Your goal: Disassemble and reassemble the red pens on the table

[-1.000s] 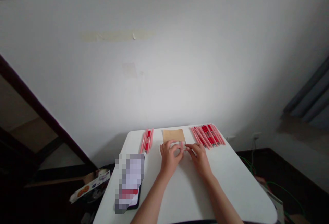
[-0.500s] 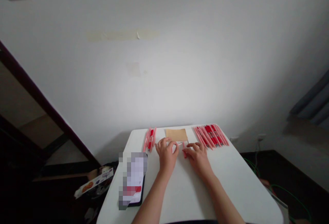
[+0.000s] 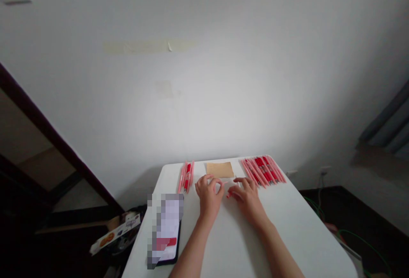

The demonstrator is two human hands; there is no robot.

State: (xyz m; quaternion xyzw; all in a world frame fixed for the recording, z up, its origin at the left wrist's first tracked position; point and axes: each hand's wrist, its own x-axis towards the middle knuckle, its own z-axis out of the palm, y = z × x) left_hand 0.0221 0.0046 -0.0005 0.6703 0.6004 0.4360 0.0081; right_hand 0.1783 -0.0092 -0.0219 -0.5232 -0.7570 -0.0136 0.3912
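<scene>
Near the far middle of the table, my left hand [image 3: 209,195] is closed in a pinch, with a thin pale-pink pen part [image 3: 225,182] sticking out to the right of its fingertips. Facing it, my right hand [image 3: 247,197] has thumb and fingers closed around a short pink pen piece [image 3: 228,195], mostly covered by the fingers. A thin whitish stick [image 3: 237,181] shows just beyond my right fingers; whether they touch it I cannot tell. The two pen parts are apart. Behind both hands lies a brown piece of paper or card [image 3: 220,170].
Pink and red pens [image 3: 263,170] lie in a row at the back right of the white table [image 3: 230,244]. Several more pens [image 3: 186,176] lie at the back left. A phone [image 3: 168,231] rests at the left edge. The wall [image 3: 220,112] stands directly behind the table.
The pink piece at my right hand, upright between the hands before, now shows only as a short end at the fingertips. The left-hand part has tilted slightly. The view has shifted a little.
</scene>
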